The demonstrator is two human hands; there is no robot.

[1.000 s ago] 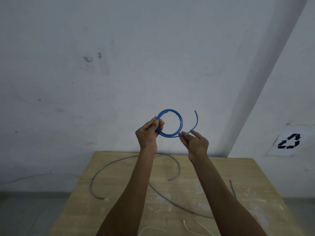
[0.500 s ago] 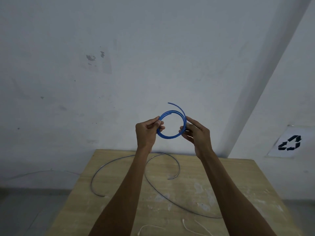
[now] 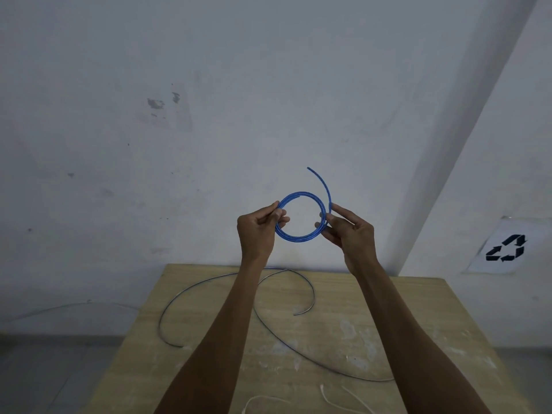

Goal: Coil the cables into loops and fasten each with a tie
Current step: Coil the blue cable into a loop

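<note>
Blue cable (image 3: 300,216) getting looped up in the air, above the bench (image 3: 418,318).

From the head view we're seeing the left hand (image 3: 258,231) pinching the coil's left side, its grip closed on it, while the right hand (image 3: 352,234) is gripping the right side with the loose end curling upward. A grey cable (image 3: 209,286) and white ties (image 3: 328,398) are lying on the bench.

My hands hold a coiled cable (image 3: 300,216) above the counter (image 3: 418,309); a loose cable (image 3: 227,277) lies on it, a recycling sign (image 3: 506,248) to its right.
</note>
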